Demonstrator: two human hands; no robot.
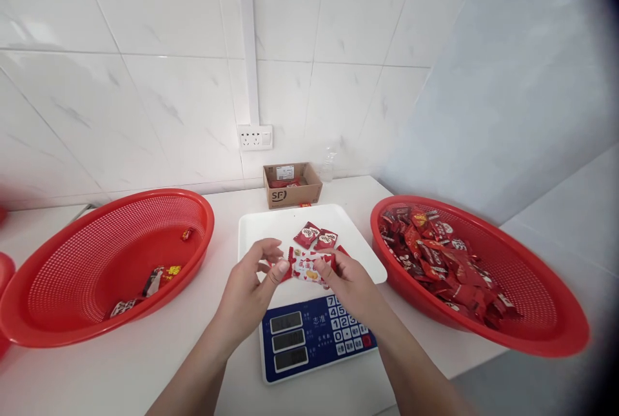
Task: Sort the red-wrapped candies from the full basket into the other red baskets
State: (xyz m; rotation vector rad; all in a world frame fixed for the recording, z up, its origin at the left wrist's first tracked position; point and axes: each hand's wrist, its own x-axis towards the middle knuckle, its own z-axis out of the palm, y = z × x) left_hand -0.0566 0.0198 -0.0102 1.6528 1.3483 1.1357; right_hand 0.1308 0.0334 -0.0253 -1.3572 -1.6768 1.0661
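Note:
Over the pan of a white electronic scale, both hands are at a small white and red wrapped snack packet. My right hand pinches its right end, thumb on the front face. At its left end is my left hand, fingers curled and thumb at the crimped edge; the fingertips behind are partly hidden. Two dark red snack packets lie on the pan just beyond. More red wrapping shows under the hands, partly covered. The scale's blue panel with displays and number keys faces me.
A red plastic basket on the left holds a few packets. Another red basket on the right holds a heap of red packets. Behind the scale, a small cardboard box with red packets stands near the tiled wall, below a socket.

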